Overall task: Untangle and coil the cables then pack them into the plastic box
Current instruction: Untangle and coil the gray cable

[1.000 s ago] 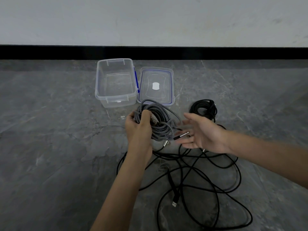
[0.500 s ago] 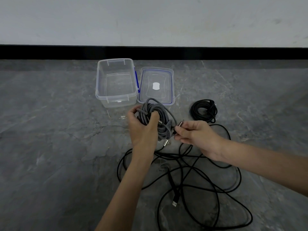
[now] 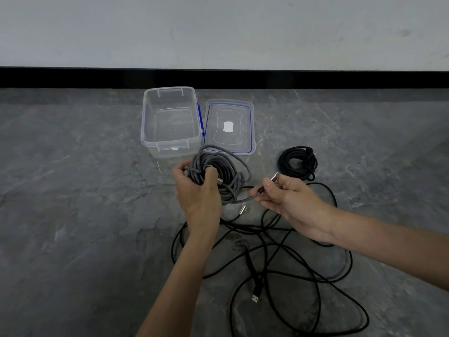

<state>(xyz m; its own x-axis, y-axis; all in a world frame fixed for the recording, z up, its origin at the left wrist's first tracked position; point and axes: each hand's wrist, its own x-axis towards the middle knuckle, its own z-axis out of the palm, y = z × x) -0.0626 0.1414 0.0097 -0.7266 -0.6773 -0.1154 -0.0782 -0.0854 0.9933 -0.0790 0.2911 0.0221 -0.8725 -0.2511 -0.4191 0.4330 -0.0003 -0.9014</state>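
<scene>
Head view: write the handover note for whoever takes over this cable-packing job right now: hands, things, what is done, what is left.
Left hand grips the grey cable coil, held above the floor.
Right hand pinches that cable's plug end in a fingertip grip.
Plastic box stands open with nothing in it; the lid lies beside it on the right.
Done: the black coil lies wound on the floor, right of the lid; the grey cable is nearly coiled.
Left: tuck in the grey end, untangle and coil the loose black cable, pack all three.
</scene>
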